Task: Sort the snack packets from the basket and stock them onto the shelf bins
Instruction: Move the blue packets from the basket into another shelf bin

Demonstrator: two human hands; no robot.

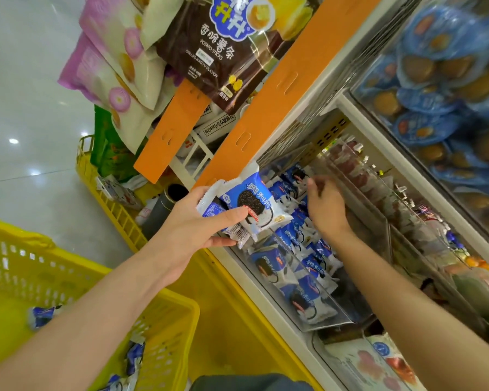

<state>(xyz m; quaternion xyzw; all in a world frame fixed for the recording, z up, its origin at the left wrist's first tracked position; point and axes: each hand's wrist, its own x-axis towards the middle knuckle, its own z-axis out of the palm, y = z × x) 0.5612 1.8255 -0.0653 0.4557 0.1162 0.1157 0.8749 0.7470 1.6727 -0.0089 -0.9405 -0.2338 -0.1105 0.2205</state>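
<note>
My left hand (201,218) grips a small stack of blue-and-white cookie packets (251,201) just in front of the shelf's orange edge. My right hand (325,207) reaches into the clear shelf bin (336,314) over the same blue packets (291,266) lying there, its fingers loosely curled and holding nothing. The yellow basket (164,328) sits at lower left with a few more blue packets (43,316) in it.
A brown potato-stick bag (209,49) and pink snack bags (116,69) hang above on the orange rail (268,103). A second yellow basket (110,198) holds mixed goods. Neighbouring clear bins (424,80) hold blue round packs and other snacks. White tiled floor lies on the left.
</note>
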